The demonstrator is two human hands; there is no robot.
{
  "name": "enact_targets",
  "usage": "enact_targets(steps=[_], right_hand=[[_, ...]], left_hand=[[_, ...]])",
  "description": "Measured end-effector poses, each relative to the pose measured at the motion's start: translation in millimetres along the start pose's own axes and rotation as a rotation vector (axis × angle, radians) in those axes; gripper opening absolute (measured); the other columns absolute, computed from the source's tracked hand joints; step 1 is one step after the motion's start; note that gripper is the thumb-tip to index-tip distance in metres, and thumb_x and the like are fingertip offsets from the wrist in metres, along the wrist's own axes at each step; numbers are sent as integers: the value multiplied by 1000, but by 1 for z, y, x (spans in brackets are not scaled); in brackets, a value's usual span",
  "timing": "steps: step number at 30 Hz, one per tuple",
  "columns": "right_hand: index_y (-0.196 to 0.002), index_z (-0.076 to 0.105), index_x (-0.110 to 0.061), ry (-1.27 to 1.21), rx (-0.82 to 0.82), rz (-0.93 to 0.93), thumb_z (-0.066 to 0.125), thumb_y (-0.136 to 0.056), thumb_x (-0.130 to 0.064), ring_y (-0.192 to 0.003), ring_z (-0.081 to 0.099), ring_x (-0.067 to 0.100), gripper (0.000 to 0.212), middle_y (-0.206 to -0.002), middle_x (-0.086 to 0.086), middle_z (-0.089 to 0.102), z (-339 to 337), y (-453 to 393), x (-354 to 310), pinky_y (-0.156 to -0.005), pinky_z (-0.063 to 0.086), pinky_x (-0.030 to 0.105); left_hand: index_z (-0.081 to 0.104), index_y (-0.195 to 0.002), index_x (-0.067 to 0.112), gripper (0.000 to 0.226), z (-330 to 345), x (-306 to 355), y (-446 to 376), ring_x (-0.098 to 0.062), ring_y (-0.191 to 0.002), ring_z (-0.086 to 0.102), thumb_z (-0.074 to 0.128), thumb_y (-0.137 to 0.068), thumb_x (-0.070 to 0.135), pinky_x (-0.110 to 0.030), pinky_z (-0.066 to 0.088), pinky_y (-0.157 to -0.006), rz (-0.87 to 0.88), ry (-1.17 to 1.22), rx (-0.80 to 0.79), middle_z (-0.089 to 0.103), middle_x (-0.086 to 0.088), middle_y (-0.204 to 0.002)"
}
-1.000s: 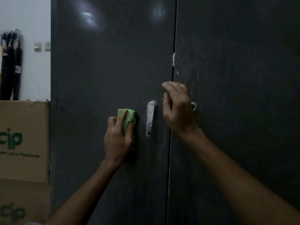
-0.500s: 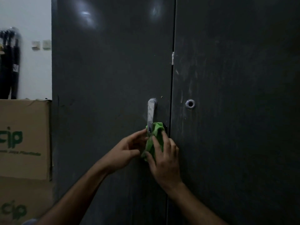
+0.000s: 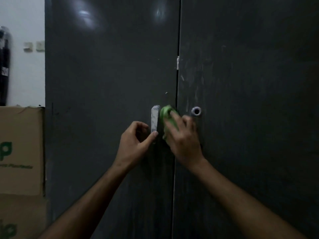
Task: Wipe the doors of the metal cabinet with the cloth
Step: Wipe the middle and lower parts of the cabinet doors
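The dark grey metal cabinet fills the view, with its left door (image 3: pixel 103 75) and right door (image 3: pixel 250 92) closed. My right hand (image 3: pixel 184 140) holds the bunched green cloth (image 3: pixel 165 116) against the seam between the doors, just right of the silver handle (image 3: pixel 154 116); this hand is motion-blurred. My left hand (image 3: pixel 133 144) is at the handle's lower end, thumb on its front and fingers curled beside it. A round silver lock (image 3: pixel 196 111) sits on the right door by my right fingertips. Pale smears mark the right door above the lock.
Stacked cardboard boxes (image 3: pixel 19 149) with green print stand against the cabinet's left side. Behind them is a white wall with two switches (image 3: pixel 33 46) and dark long objects (image 3: pixel 4 66) leaning at the far left.
The cloth passed from my left hand to my right hand, which has now carried it up beside the handle. My left hand moved to the handle's lower end.
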State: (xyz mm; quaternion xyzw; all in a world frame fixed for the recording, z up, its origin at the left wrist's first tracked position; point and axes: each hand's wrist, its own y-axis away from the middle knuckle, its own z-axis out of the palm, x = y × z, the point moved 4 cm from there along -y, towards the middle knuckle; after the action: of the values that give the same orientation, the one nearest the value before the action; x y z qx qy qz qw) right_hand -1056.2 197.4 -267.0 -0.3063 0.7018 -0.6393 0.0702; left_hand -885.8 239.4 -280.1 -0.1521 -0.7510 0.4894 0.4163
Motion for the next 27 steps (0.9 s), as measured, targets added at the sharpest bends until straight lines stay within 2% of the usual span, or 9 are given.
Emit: enact_targets(steps=[3,5,8,10,12,15,18,23,27], right_hand=[[-128,66,-15,-54,-86,-233,75,-80,-15,-105,50,29,49,-140,7,58,3,48,-17,-85,49,39],[-123,69,-14,-39,-89,-292,77,-75,-13,-104,53,30,48,-135,7,62,-1,26,-9,-83,51,39],[-121,68,-12,-62,24,-89,77,-75,-12,-98,57,33,47,-132,6,64,-8,-14,7,-82,50,41],[-114,70,-9,-149,28,-90,79,-74,-9,-99,51,29,40,-126,8,67,-6,-5,-5,-82,50,41],[-108,68,-6,-253,-2,-126,83,-70,-5,-97,53,27,40,-112,14,69,-2,13,-19,-81,50,37],[-106,50,-12,-372,22,-4,86,-62,-2,-85,62,32,58,-97,18,64,-3,-1,-24,-76,52,36],[-95,36,-18,-400,86,125,82,-59,2,-79,60,33,61,-91,16,61,-2,-21,-27,-70,49,37],[-94,40,-17,-367,126,115,88,-57,-5,-82,52,23,62,-89,14,59,1,6,-21,-70,44,29],[-93,45,-14,-373,144,60,90,-51,-4,-85,42,18,62,-85,13,60,-2,10,-26,-68,50,36]], left_hand=[[60,-112,20,37,-8,2,2,-10,-99,56,72,-87,45,-30,52,-84,203,-218,47,59,8,-108],[59,-122,17,46,-13,2,5,-11,-108,52,67,-88,47,-33,49,-92,281,-291,44,55,6,-119],[55,-134,15,59,-22,-1,8,-12,-123,49,62,-89,51,-40,48,-103,278,-306,0,52,4,-134],[52,-139,14,64,-27,-2,8,-12,-129,48,62,-89,52,-42,46,-107,284,-318,-27,51,3,-140],[50,-143,13,69,-31,-2,6,-13,-135,45,61,-88,54,-42,43,-110,302,-359,-72,49,1,-146],[44,-148,16,77,-34,0,2,-12,-141,39,60,-86,60,-39,36,-115,321,-442,-131,43,2,-154],[41,-150,19,79,-35,-1,-1,-11,-144,35,60,-86,60,-37,32,-117,319,-457,-126,39,4,-157],[40,-150,19,78,-29,-2,-1,-12,-144,36,59,-87,61,-37,32,-117,339,-475,-132,40,2,-157],[39,-151,19,81,-29,2,-3,-13,-143,36,61,-86,62,-40,34,-116,382,-477,-161,41,1,-156]])
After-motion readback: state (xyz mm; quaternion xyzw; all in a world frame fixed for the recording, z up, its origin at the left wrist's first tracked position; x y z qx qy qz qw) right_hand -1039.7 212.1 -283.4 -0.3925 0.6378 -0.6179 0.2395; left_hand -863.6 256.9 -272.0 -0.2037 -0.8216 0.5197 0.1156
